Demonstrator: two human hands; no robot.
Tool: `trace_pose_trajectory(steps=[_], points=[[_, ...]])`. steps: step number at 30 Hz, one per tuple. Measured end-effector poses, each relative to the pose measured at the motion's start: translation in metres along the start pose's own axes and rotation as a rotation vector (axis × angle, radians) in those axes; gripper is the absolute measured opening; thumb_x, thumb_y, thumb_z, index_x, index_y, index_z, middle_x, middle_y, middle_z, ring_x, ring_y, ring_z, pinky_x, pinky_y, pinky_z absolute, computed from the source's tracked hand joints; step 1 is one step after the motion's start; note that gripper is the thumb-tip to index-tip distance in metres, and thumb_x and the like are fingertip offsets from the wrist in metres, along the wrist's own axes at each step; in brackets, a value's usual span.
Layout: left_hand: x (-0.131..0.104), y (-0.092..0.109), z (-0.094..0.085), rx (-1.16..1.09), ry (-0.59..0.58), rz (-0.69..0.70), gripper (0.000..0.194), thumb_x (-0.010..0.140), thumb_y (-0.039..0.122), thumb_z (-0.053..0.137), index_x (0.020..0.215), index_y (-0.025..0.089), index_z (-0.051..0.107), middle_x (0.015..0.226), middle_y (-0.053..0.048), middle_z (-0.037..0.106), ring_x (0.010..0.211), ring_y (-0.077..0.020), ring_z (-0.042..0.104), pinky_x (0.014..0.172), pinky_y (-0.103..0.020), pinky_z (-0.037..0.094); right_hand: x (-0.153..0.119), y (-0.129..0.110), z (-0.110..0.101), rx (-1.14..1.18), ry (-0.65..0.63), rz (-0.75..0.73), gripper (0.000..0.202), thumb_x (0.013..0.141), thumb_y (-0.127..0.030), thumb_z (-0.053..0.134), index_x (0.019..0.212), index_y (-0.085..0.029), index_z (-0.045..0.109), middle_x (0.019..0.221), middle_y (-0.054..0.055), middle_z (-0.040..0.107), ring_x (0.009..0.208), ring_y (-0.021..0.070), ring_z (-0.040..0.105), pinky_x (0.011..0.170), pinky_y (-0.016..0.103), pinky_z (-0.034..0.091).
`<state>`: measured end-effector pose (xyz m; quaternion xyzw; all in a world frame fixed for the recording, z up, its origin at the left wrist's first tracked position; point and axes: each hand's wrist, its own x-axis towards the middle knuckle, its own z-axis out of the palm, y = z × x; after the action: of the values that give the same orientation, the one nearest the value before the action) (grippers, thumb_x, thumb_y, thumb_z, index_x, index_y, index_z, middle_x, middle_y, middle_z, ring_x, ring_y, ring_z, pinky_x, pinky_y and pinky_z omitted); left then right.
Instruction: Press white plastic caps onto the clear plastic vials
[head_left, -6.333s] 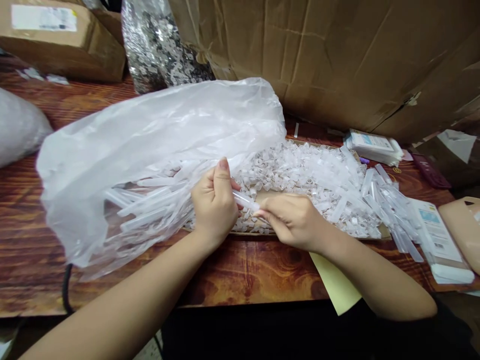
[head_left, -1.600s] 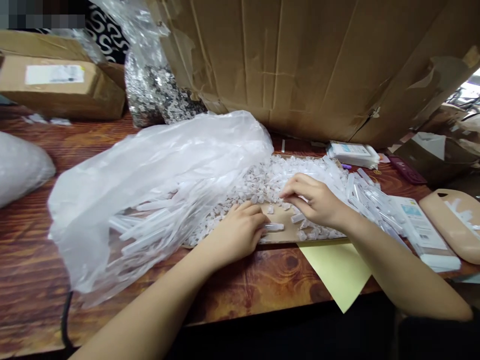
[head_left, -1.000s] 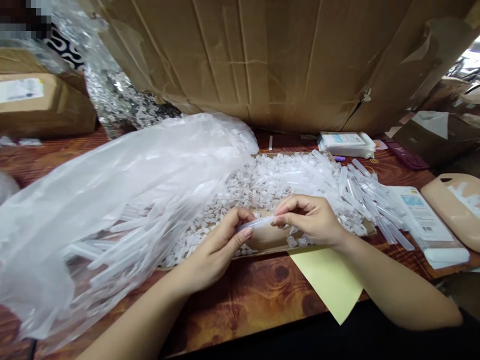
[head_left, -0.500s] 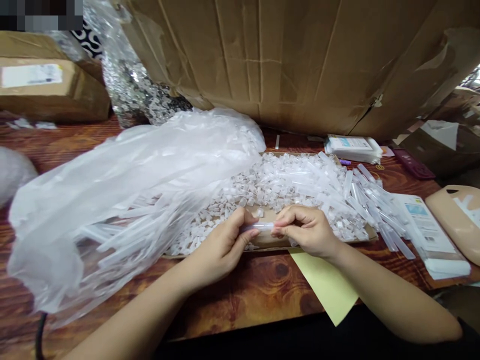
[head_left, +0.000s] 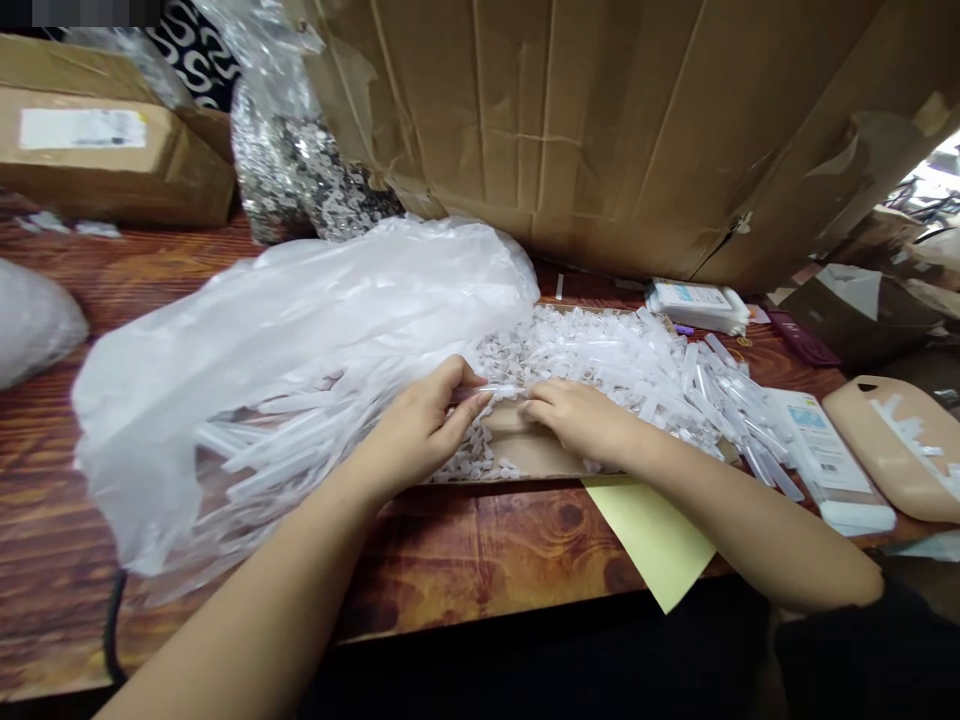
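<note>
I had one clear tube (head_left: 501, 390) between my two hands, over the flat cardboard sheet (head_left: 525, 455) at the middle of the wooden table (head_left: 465, 550). My left hand (head_left: 416, 430) was curled, thumb and fingers pinched on the tube's left end. My right hand (head_left: 577, 420) lay palm down with its fingertips at the tube's right end; I could not tell whether they gripped it. The small caps (head_left: 517, 360) heaped beyond were too many to count, as were the loose tubes (head_left: 720, 400) to the right. One big plastic bag (head_left: 300, 340) of tubes lay left. One yellow paper (head_left: 652, 535) hung off the near edge.
</note>
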<state>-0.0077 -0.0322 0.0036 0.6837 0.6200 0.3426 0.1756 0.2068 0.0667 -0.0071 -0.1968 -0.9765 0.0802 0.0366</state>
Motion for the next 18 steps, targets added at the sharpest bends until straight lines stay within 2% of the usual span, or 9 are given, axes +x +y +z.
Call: trace_pose_trajectory(steps=[2, 5, 7, 9, 11, 13, 18], points=[[0.000, 0.002, 0.002, -0.006, 0.019, -0.001, 0.024, 0.094, 0.047, 0.048, 0.095, 0.023, 0.051, 0.093, -0.004, 0.071, 0.081, -0.0218, 0.065, 0.077, -0.036, 0.051, 0.004, 0.000, 0.003, -0.059, -0.055, 0.033, 0.020, 0.094, -0.008, 0.051, 0.092, -0.018, 0.068, 0.100, 0.010, 0.068, 0.093, 0.0228, 0.061, 0.080, 0.036, 0.049], [0.000, 0.003, 0.003, -0.035, 0.036, -0.001, 0.024, 0.093, 0.048, 0.048, 0.094, 0.023, 0.051, 0.095, -0.005, 0.072, 0.084, -0.0223, 0.066, 0.078, -0.035, 0.051, -0.003, -0.002, 0.003, 0.018, 0.003, 0.013, 0.012, 0.091, -0.012, 0.054, 0.090, -0.017, 0.065, 0.097, 0.010, 0.067, 0.090, 0.0228, 0.060, 0.079, 0.036, 0.049], [-0.001, 0.003, 0.003, -0.065, 0.040, 0.000, 0.024, 0.093, 0.047, 0.049, 0.093, 0.023, 0.050, 0.095, -0.005, 0.072, 0.084, -0.0221, 0.066, 0.078, -0.035, 0.051, -0.012, -0.001, 0.002, 0.152, 0.125, 0.021, 0.008, 0.089, -0.015, 0.056, 0.093, -0.019, 0.061, 0.093, 0.007, 0.066, 0.083, 0.0196, 0.060, 0.075, 0.033, 0.049], [-0.001, 0.003, 0.005, -0.091, 0.043, 0.004, 0.024, 0.093, 0.048, 0.049, 0.093, 0.023, 0.051, 0.094, -0.004, 0.072, 0.084, -0.0217, 0.066, 0.078, -0.034, 0.051, -0.022, 0.000, 0.002, 0.279, 0.311, 0.054, 0.010, 0.088, -0.016, 0.056, 0.097, -0.020, 0.059, 0.088, 0.004, 0.065, 0.074, 0.0155, 0.059, 0.068, 0.029, 0.049], [-0.002, 0.002, 0.009, -0.100, 0.039, 0.016, 0.026, 0.094, 0.049, 0.049, 0.094, 0.023, 0.053, 0.093, -0.004, 0.071, 0.083, -0.0213, 0.065, 0.078, -0.034, 0.051, -0.028, 0.001, 0.002, 0.340, 0.509, 0.054, 0.012, 0.088, -0.017, 0.058, 0.100, -0.021, 0.058, 0.085, 0.002, 0.064, 0.067, 0.0130, 0.056, 0.062, 0.026, 0.048], [-0.003, 0.002, 0.014, -0.104, 0.026, 0.032, 0.027, 0.094, 0.050, 0.049, 0.095, 0.023, 0.054, 0.092, -0.003, 0.070, 0.082, -0.0210, 0.064, 0.079, -0.034, 0.051, -0.032, 0.001, 0.001, 0.348, 0.633, 0.001, 0.011, 0.090, -0.016, 0.059, 0.101, -0.021, 0.058, 0.084, 0.001, 0.063, 0.066, 0.0122, 0.056, 0.062, 0.026, 0.048], [-0.005, 0.008, 0.022, -0.120, -0.027, 0.030, 0.026, 0.096, 0.047, 0.049, 0.099, 0.022, 0.056, 0.090, -0.003, 0.068, 0.081, -0.0205, 0.063, 0.077, -0.034, 0.051, -0.034, -0.006, -0.004, 0.371, 0.614, -0.129, 0.011, 0.093, -0.013, 0.054, 0.101, -0.019, 0.061, 0.088, 0.004, 0.064, 0.074, 0.0140, 0.060, 0.067, 0.028, 0.052]])
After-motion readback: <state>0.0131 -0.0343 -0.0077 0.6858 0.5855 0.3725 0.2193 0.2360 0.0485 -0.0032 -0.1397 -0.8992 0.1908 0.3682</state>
